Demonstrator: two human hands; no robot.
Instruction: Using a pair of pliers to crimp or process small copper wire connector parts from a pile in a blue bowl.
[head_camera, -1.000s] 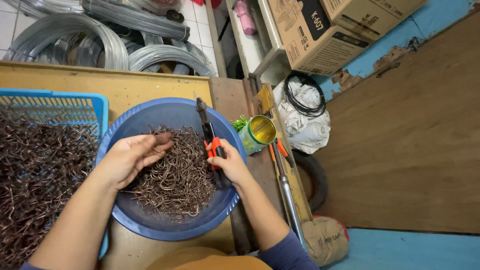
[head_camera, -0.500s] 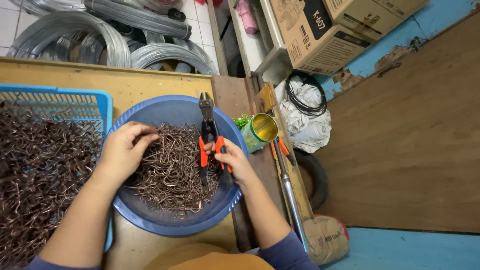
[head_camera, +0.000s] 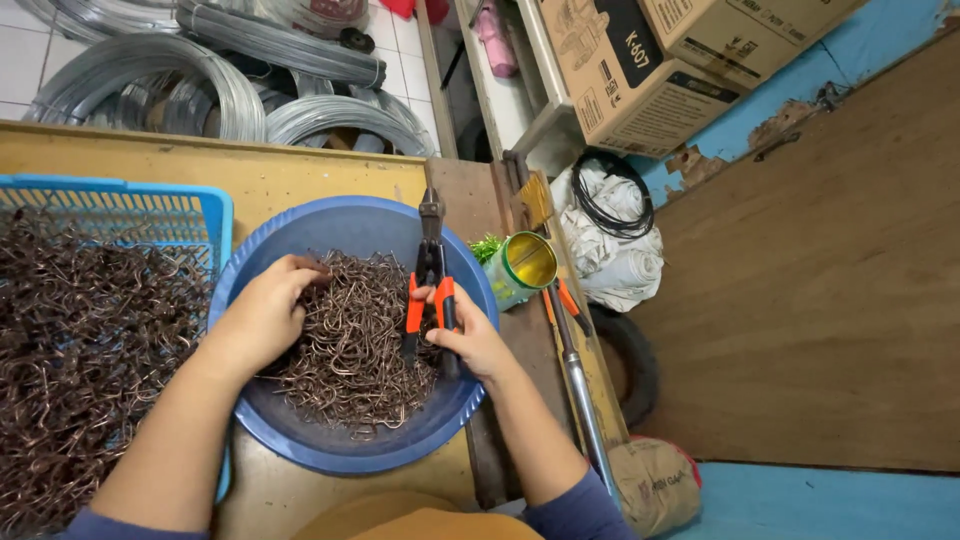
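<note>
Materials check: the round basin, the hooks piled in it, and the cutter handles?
Blue basin: looks like moulded plastic, smooth with a dull sheen. Wire hooks: thin bent metal wire, coppery-brown, probably coated or tarnished. Cutters in the right hand: dark metal head, orange grips likely plastic or rubber sleeves. The left hand rests in the hooks.

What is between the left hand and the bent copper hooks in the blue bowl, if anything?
Nothing visible. The left hand rests directly on the pile of hooks inside the blue bowl, its fingers curled into them. The pliers, held in the right hand, stand to the pile's right side, not between.
</note>
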